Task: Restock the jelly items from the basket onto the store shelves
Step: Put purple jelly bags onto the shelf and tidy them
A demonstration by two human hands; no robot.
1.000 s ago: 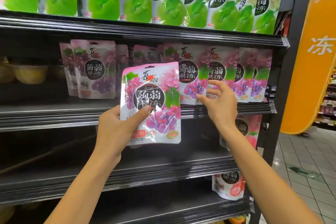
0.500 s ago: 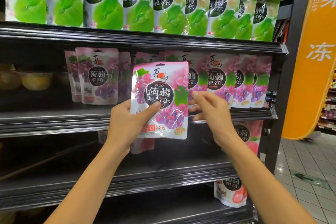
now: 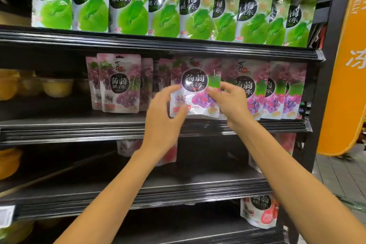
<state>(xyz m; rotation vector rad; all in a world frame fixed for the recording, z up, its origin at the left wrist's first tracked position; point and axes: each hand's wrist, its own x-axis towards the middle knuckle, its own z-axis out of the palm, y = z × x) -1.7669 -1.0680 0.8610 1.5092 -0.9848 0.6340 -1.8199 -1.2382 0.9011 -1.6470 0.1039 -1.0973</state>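
Observation:
A purple grape jelly pouch [image 3: 195,93] stands upright on the middle shelf [image 3: 79,127], in the gap between other grape pouches. My left hand [image 3: 164,119] holds its lower left corner, thumb on the front; the hand is motion-blurred. At the pouch's right edge my right hand [image 3: 231,105] pinches it, beside the neighbouring row of grape pouches [image 3: 275,89]. Two more grape pouches [image 3: 118,83] stand further left. The basket is out of view.
Green plum jelly pouches [image 3: 128,6] fill the top shelf. Yellow jelly cups [image 3: 56,87] sit at the left of the middle shelf. Red-fruit pouches [image 3: 259,212] stand on the lower shelves at the right. An orange sign [image 3: 348,65] hangs beyond the shelf's right post.
The grape pouch moved up and right from in front of the shelf into the row on the middle shelf. My right hand came off the neighbouring pouches and took its right edge.

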